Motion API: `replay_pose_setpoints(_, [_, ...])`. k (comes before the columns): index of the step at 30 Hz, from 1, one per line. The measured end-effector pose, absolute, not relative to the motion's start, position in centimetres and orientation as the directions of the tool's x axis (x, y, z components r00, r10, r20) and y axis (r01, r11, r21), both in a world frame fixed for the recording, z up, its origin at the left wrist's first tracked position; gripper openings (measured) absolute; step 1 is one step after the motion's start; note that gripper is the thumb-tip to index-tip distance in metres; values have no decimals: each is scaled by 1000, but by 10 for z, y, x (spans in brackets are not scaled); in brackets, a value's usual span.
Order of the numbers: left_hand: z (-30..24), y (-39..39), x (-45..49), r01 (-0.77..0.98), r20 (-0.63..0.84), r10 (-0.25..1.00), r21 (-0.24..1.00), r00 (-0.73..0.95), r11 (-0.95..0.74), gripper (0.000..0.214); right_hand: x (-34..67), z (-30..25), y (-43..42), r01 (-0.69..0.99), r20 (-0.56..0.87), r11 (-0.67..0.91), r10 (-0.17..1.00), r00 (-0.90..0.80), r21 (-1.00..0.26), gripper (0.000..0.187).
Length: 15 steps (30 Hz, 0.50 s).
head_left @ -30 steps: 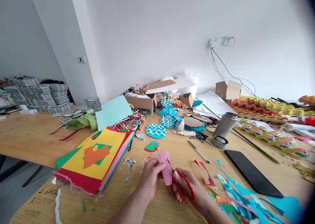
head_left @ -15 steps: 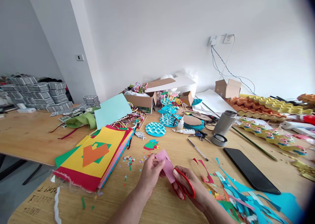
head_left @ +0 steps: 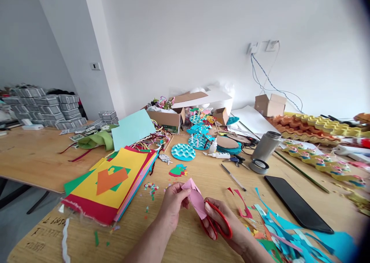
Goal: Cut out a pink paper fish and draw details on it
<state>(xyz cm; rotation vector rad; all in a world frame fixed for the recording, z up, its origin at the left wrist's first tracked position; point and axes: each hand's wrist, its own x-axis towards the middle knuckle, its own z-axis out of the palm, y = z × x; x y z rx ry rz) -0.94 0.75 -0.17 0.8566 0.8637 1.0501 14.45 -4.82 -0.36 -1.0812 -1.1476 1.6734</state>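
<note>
Between thumb and fingers, my left hand [head_left: 175, 201] pinches a small piece of pink paper [head_left: 197, 202] with a cut edge at its top. My right hand [head_left: 222, 216] grips red-handled scissors [head_left: 221, 216], its fingers through the loops. The scissors sit at the paper's lower right end; their blades are mostly hidden by the paper and fingers. Just beyond my hands lies a green and red paper cutout [head_left: 177, 170] on the wooden table [head_left: 162, 240]. Colourful confetti bits [head_left: 152, 189] are scattered left of it.
Coloured paper sheets [head_left: 115, 182] are stacked on the left. On the right lie blue paper scraps [head_left: 289, 232], a black phone [head_left: 297, 203] and a pen [head_left: 233, 177]. Farther back stand a steel flask [head_left: 265, 145], glue bottles [head_left: 219, 155] and a blue wavy disc [head_left: 183, 152].
The pink paper has turned slightly in my left hand, and the scissors have shifted a little right and down. The whole view has moved slightly.
</note>
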Motion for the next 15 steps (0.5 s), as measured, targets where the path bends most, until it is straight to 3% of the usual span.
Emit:
replay_pose_setpoints(8, [1,6,-10,-394,-222,933,860,283,324,32,145,1,-52,-183,-206,-278,920,-334,-943,51])
replay_pose_setpoints(15, [-1,11,-14,-282,-147,981,943,122,177,34,154,7,-53,-149,-216,-283,911,-352,-948,48])
